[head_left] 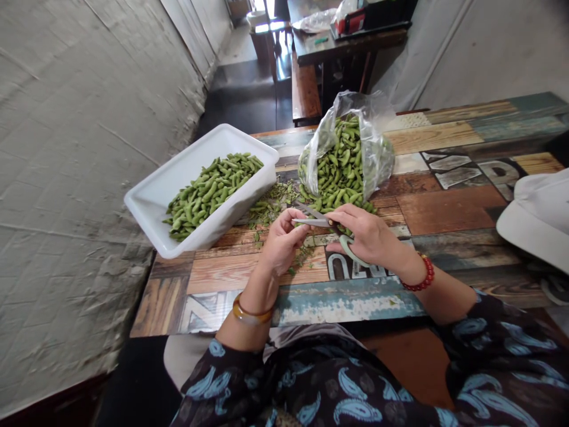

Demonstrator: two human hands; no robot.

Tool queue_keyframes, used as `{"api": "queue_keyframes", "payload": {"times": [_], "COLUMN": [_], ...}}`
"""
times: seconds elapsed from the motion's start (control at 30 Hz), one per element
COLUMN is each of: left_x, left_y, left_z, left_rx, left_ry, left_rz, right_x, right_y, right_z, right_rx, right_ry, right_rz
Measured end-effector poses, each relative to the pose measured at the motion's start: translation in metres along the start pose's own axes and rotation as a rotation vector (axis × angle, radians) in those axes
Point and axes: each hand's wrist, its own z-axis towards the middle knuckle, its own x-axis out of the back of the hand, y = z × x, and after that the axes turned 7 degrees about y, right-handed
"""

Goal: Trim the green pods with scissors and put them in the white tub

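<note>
My right hand [367,231] grips a pair of scissors [316,222] with pale green handles, its blades parted and pointing left. At the blade tips, my left hand [284,237] is closed in a pinch around an edamame pod, which the fingers mostly cover. Just beyond both hands, edamame pods [342,163] spill from an open clear plastic bag [377,151] onto the table. Trimmed green scraps [271,204] lie between the bag and a white plastic tub [242,207]. Inside the tub is a heap of edamame pods [211,193].
The patchwork wood-look table [448,204] ends close to a rough grey wall [80,148] on the left. A white cap [537,216] is at the right edge. Farther back stand a wooden bench [306,89] and another table [311,50] with items on it.
</note>
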Motion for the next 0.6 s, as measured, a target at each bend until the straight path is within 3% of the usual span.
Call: {"api": "queue_keyframes", "payload": {"times": [0.6], "left_x": [-0.0004], "left_y": [-0.0026], "left_z": [0.0002], "left_rx": [0.024], "left_ry": [0.055], "left_rz": [0.052], "right_x": [-0.0008], "right_y": [-0.0018], "right_z": [0.0002], "right_rx": [0.028], "right_ry": [-0.007], "right_rz": [0.031]}}
